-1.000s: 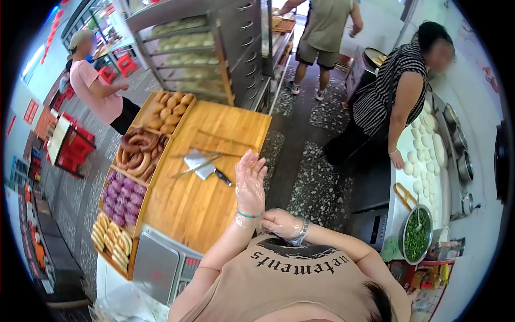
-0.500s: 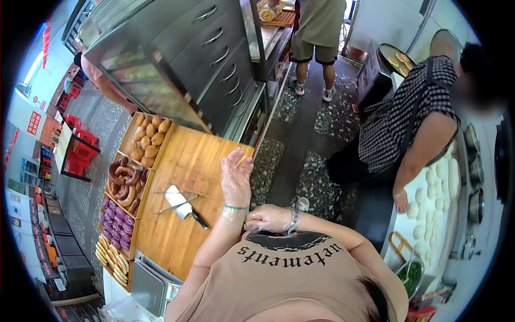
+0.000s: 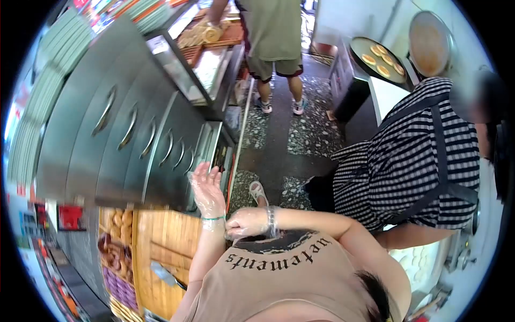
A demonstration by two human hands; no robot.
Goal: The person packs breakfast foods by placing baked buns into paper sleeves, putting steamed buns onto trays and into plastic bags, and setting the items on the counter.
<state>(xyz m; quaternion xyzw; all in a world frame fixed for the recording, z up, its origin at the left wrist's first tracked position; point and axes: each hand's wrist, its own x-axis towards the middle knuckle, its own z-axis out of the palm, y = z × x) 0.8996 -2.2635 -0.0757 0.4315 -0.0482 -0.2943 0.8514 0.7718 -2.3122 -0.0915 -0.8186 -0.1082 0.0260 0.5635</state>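
Note:
My left hand [image 3: 208,188], in a clear plastic glove with a green band [image 3: 213,218] at the wrist, is raised with its fingers spread and nothing in it. My right hand [image 3: 247,222], also gloved, is closed beside the left wrist, in front of my brown shirt [image 3: 284,268]. What its fingers hold, if anything, is hidden. Left of my forearm, a cleaver [image 3: 162,273] with a black handle lies on the wooden board [image 3: 166,231].
Steel drawers [image 3: 107,129] stand at left, above trays of buns [image 3: 122,225] and purple pieces [image 3: 119,287]. One person [image 3: 276,32] stands ahead; another in a checked top [image 3: 407,166] is close at right, near dough pieces [image 3: 418,263] and a pan [image 3: 360,58] of flatbreads.
The view has shifted: the drawers look nearer and the board sits lower left. The checked-top person looks larger and closer. My hands keep nearly the same pose, a little farther left.

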